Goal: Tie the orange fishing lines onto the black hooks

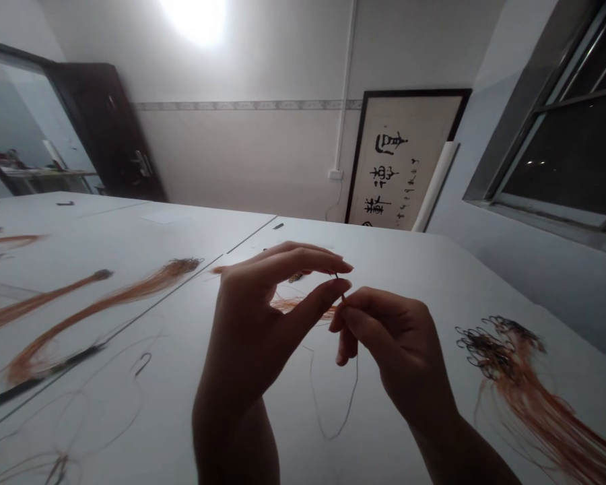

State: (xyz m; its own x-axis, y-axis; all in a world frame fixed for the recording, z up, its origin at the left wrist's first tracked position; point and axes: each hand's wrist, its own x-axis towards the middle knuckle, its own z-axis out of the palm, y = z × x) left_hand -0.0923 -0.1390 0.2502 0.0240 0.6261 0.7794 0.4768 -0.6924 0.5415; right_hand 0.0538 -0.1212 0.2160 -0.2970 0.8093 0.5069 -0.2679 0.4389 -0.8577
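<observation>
My left hand [277,310] reaches in from the left, thumb and fingertips closed on a thin dark fishing hook [337,275], of which only part of the shank shows. Just below it, my right hand [384,330] pinches the lower end of the hook, its fingers curled. A fine fishing line [327,438] hangs in a loop under the right hand. Behind the hands, an orange bundle of lines [303,304] lies on the white table [384,417], partly hidden by them.
At right lies a bunch of hooks [495,343] with orange lines. More orange line bundles [146,283] lie at left, near a loose hook [142,364] and a dark strip [55,370]. A framed calligraphy [404,155] leans at the far wall.
</observation>
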